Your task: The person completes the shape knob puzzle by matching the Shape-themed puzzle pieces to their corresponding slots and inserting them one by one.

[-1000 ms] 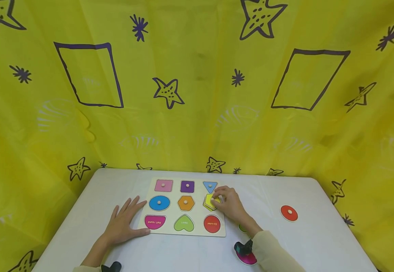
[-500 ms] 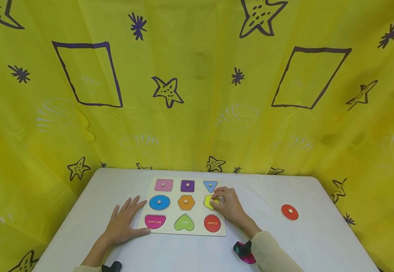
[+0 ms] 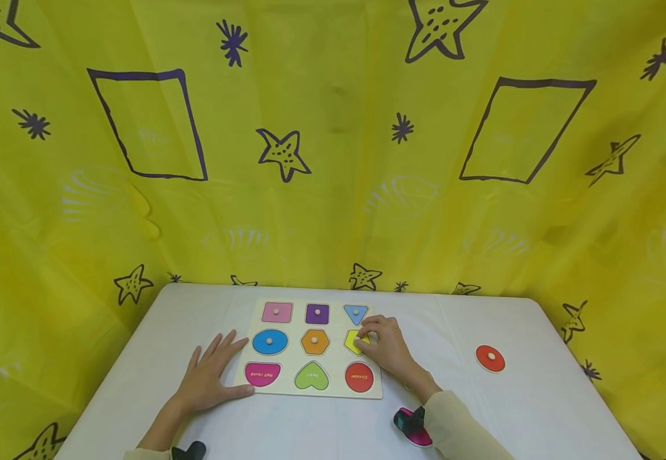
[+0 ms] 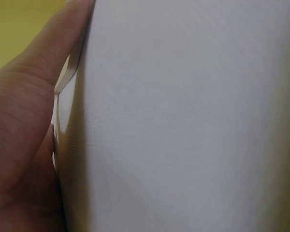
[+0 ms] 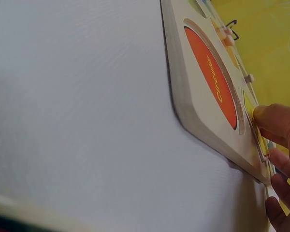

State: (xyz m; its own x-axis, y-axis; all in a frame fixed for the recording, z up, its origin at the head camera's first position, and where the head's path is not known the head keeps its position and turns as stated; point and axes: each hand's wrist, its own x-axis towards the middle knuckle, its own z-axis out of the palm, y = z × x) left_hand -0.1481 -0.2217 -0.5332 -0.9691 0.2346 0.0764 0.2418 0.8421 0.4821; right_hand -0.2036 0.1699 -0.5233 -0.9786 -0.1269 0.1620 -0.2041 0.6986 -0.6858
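Note:
A pale puzzle board (image 3: 337, 367) lies on the white table. My right hand (image 3: 389, 348) pinches the knob of a yellow pentagon piece (image 3: 351, 341) with thumb and finger; the piece sits in its slot at the board's right side. In the right wrist view, the thumb (image 5: 270, 116) is at the yellow piece, near the red circle recess (image 5: 210, 75) marked "Circular". My left hand (image 3: 209, 374) is spread flat at the board's left edge, its thumb touching the near left corner. The left wrist view shows the thumb (image 4: 43, 53) against the board's edge.
Knobbed pieces fill the far and middle rows, such as an orange hexagon (image 3: 314, 348). The near row shows printed recesses, including a green heart (image 3: 312, 378). A red round piece (image 3: 484, 363) lies right; a magenta piece (image 3: 420, 438) lies partly under the right wrist camera.
The yellow pentagon, askew above its slot a second ago, has turned slightly and dropped into it. My right hand has stayed on its knob, and my left hand has not moved.

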